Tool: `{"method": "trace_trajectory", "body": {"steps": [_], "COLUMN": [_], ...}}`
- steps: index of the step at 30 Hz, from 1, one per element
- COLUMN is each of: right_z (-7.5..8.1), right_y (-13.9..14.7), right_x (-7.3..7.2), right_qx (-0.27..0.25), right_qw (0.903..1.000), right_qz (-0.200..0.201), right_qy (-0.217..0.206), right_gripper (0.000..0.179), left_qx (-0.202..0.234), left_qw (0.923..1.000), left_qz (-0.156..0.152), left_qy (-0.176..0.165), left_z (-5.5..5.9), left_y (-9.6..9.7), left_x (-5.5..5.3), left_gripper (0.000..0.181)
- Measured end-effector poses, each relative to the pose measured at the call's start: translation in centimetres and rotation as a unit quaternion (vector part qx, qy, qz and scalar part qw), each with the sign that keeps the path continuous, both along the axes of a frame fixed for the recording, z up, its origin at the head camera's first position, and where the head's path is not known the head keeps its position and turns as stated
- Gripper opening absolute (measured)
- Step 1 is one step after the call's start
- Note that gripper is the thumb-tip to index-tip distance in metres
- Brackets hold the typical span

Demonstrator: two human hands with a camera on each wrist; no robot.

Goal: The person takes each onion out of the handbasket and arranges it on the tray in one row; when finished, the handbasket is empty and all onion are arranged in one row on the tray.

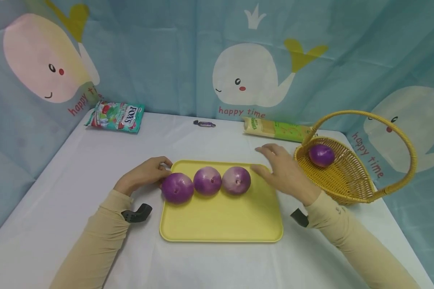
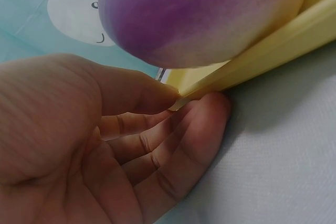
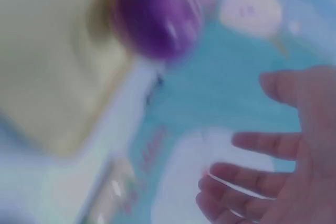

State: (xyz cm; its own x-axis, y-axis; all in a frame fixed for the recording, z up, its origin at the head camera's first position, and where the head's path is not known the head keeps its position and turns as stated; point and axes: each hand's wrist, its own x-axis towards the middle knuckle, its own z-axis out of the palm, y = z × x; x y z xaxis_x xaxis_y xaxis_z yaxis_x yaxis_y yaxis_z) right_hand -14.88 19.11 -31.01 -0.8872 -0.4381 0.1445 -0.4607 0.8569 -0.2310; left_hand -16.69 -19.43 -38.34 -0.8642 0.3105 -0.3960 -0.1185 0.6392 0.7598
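Note:
Three purple-and-white turnips stand in a row on the yellow tray (image 1: pixel 220 224): the left turnip (image 1: pixel 177 189), the middle turnip (image 1: pixel 207 181) and the right turnip (image 1: pixel 236 181). My left hand (image 1: pixel 146 174) pinches the tray's far left corner. In the left wrist view its thumb (image 2: pixel 142 93) lies on the rim, with fingers underneath, just below the left turnip. My right hand (image 1: pixel 283 170) hovers by the tray's far right corner, its fingers spread and holding nothing. A wicker basket (image 1: pixel 359 170) at the right contains another turnip (image 1: pixel 322 155). The right wrist view is blurred.
Along the table's back edge lie a Fox's candy bag (image 1: pixel 117 116), a small wrapped candy (image 1: pixel 204 124) and a long green-and-beige packet (image 1: pixel 278 129). The basket's tall handle (image 1: pixel 406 140) arches up at the right. A blue whale-print curtain (image 1: pixel 159 60) hangs behind the table.

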Motion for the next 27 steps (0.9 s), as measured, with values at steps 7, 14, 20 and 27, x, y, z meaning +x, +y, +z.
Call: {"method": "trace_trajectory", "body": {"steps": [7,14,20,27], "right_z": [5.4,5.6,4.3,2.2], "right_y": [6.9,12.9,15.4,16.1], "right_x": [-3.4,-5.7,-7.0,-7.9], "right_qx": [-0.009,0.067,0.103,0.108], "right_qw": [0.9959,0.98,0.9493,0.9409], "right_qz": [-0.089,-0.149,-0.201,-0.184], "right_qy": [0.012,-0.113,-0.218,-0.263], "right_gripper": [0.037,0.043,0.081,0.085], "left_qx": [0.005,0.0,0.001,0.01], "left_qw": [1.0,1.0,1.0,0.9999], "left_qz": [0.004,0.004,0.003,0.003], "left_qy": [-0.002,-0.007,-0.005,-0.002], "left_z": [-0.2,0.1,0.3,0.1], "left_y": [-0.1,0.0,0.0,0.0], "left_x": [0.0,-0.1,-0.1,0.1], "left_gripper": [0.043,0.043,0.043,0.043]}}
